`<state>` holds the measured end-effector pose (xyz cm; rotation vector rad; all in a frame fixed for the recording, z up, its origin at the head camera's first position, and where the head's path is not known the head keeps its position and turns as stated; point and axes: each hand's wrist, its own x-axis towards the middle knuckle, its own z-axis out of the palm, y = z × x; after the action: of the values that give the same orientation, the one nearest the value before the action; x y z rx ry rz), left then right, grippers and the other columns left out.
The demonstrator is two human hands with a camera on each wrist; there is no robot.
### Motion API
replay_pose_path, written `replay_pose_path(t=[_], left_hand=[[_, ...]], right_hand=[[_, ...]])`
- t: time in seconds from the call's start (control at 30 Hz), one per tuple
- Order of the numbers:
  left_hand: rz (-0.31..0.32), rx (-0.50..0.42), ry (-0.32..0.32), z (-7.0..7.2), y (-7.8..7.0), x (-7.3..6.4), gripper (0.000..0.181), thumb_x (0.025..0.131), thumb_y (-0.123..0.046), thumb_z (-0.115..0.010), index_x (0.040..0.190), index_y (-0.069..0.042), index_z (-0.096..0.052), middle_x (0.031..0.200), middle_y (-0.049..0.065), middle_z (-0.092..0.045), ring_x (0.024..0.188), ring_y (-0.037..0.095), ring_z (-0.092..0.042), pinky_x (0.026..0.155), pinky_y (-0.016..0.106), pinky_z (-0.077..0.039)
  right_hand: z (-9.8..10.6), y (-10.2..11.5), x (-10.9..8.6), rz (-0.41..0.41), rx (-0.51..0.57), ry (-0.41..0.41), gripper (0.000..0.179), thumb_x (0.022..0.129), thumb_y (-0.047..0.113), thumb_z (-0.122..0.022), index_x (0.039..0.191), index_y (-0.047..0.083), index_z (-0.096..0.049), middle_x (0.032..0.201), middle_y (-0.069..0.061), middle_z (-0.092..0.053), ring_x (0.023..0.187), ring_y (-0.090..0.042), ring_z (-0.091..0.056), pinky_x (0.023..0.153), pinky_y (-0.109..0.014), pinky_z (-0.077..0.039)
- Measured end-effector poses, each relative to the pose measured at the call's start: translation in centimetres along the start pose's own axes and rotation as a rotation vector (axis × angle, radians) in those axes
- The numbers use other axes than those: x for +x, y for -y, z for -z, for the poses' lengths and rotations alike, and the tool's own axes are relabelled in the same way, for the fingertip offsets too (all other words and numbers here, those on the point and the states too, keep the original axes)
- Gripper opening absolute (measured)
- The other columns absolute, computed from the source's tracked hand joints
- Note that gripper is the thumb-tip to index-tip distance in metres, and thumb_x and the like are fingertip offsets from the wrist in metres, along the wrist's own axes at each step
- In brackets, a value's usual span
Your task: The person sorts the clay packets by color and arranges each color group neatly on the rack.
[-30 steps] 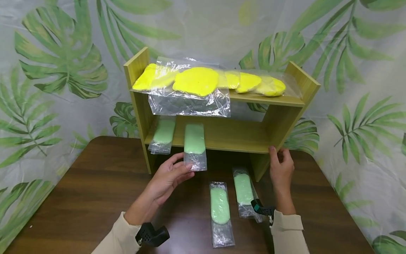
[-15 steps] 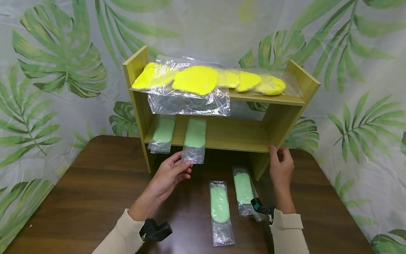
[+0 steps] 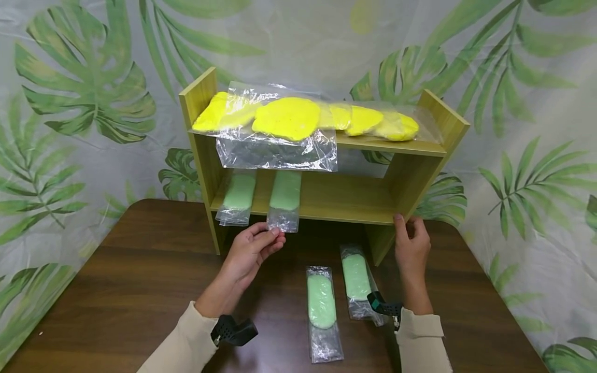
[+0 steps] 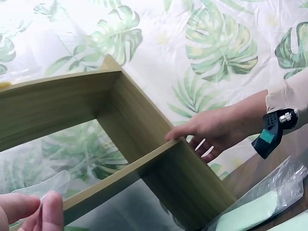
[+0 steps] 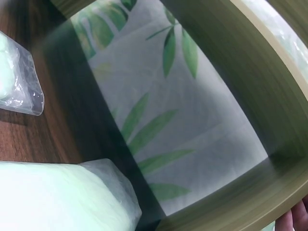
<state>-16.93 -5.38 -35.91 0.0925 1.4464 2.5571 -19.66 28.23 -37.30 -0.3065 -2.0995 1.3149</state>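
Note:
My left hand (image 3: 245,254) pinches the loose lower end of a clear plastic bag holding a pale green oval slab (image 3: 285,191). The slab lies over the middle board of a small wooden shelf (image 3: 345,199), and the bag's end hangs past the board's front edge. In the left wrist view, thumb and fingers meet on the clear plastic (image 4: 53,185). My right hand (image 3: 412,248) grips the shelf's right side panel, thumb at its front edge and fingers behind. Just left of the held bag, another bagged green slab (image 3: 240,191) lies on the same board.
Several bagged yellow pieces (image 3: 286,118) lie along the top board, one bag drooping over its front. Two more bagged green slabs, a nearer one (image 3: 322,301) and one by the right wrist (image 3: 356,277), lie on the dark wooden table (image 3: 116,290). A leaf-patterned cloth (image 3: 93,93) hangs behind.
My left hand has moved the bagged green slab back and down onto the middle board, beside the other one. The right hand keeps its grip on the side panel.

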Motion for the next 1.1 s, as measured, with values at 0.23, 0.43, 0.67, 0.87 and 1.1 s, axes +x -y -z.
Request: replay_pose_path(t=[0.23, 0.43, 0.67, 0.87, 1.1], left_hand=[[0.089, 0.137, 0.101, -0.2, 1.0, 0.0, 0.022, 0.093, -0.007, -0.063, 0.111, 0.004, -0.054, 0.091, 0.009, -0.067, 0.082, 0.018, -0.068, 0.078, 0.031, -0.055], [0.129, 0.222, 0.15, -0.4, 2.2, 0.0, 0.027, 0.092, -0.011, -0.064, 0.112, 0.005, -0.055, 0.09, 0.012, -0.066, 0.079, 0.021, -0.067, 0.076, 0.034, -0.055], [0.188, 0.342, 0.2, -0.3, 4.0, 0.4, 0.031, 0.094, -0.015, -0.063, 0.114, 0.008, -0.055, 0.093, 0.015, -0.065, 0.077, 0.018, -0.066, 0.074, 0.035, -0.056], [0.195, 0.552, 0.238, -0.3, 5.6, 0.4, 0.033, 0.097, -0.019, -0.058, 0.105, 0.013, -0.061, 0.087, 0.013, -0.065, 0.074, 0.02, -0.066, 0.068, 0.036, -0.057], [0.157, 0.777, 0.246, -0.7, 7.0, -0.1, 0.025, 0.095, -0.02, -0.061, 0.098, 0.005, -0.062, 0.084, 0.017, -0.066, 0.072, 0.026, -0.066, 0.061, 0.039, -0.056]], right_hand=[[0.0, 0.0, 0.0, -0.002, 0.006, -0.004, 0.04, 0.094, 0.05, -0.056, 0.102, 0.011, -0.061, 0.092, 0.002, -0.061, 0.081, -0.011, -0.054, 0.07, -0.028, -0.039], [0.1, -0.1, 0.1, 0.002, 0.006, -0.007, 0.04, 0.094, 0.049, -0.056, 0.103, 0.011, -0.062, 0.094, 0.001, -0.062, 0.082, -0.01, -0.054, 0.071, -0.027, -0.039], [-0.1, -0.2, 0.2, 0.015, 0.021, -0.003, 0.041, 0.093, 0.049, -0.057, 0.103, 0.01, -0.062, 0.092, 0.004, -0.061, 0.082, -0.01, -0.054, 0.071, -0.026, -0.04], [0.0, -0.1, 0.2, 0.022, 0.039, 0.002, 0.044, 0.094, 0.048, -0.057, 0.105, 0.006, -0.061, 0.091, 0.006, -0.06, 0.082, -0.008, -0.054, 0.071, -0.026, -0.04], [0.0, -0.1, 0.3, 0.019, 0.038, 0.003, 0.045, 0.094, 0.049, -0.057, 0.104, 0.005, -0.061, 0.091, 0.0, -0.061, 0.081, -0.011, -0.054, 0.07, -0.027, -0.04]])
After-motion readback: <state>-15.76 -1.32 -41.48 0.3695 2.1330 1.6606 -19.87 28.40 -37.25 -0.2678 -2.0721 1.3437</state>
